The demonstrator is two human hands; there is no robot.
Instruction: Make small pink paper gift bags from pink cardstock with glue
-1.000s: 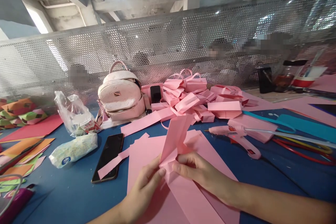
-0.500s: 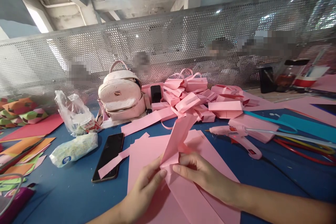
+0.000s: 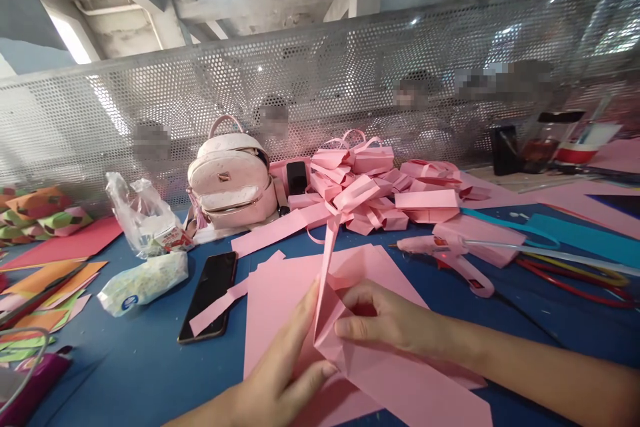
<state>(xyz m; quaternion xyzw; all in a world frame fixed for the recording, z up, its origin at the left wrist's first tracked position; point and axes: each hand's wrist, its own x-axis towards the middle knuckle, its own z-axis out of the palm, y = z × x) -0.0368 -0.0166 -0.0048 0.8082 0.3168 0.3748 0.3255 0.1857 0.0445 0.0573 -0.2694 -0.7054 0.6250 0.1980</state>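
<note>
Low in the middle, a folded pink paper strip (image 3: 331,313) is between my two hands, one flap standing upright and a long end slanting down to the right. My left hand (image 3: 285,360) has it from the left, with the thumb low by the fold and a finger along the upright flap. My right hand (image 3: 387,320) pinches the fold from the right, thumb in front, other fingers curled and partly hidden. Beneath both hands lie pink paper sheets (image 3: 265,307). To the right, a pink hot glue gun (image 3: 450,253) with a clear glue stick rests on the blue table (image 3: 135,373).
A heap of folded pink paper pieces (image 3: 360,180) lies behind my hands. A pale pink backpack (image 3: 230,180), a phone (image 3: 210,297), a tissue pack (image 3: 143,283) and a plastic bag (image 3: 135,213) stand left. Coloured paper scraps (image 3: 45,300) are far left. A perforated metal screen (image 3: 300,73) runs behind.
The upright flap has turned nearly edge-on, and the strip's long end has swung right. My left thumb has shifted right and down; the left finger now lies along the flap.
</note>
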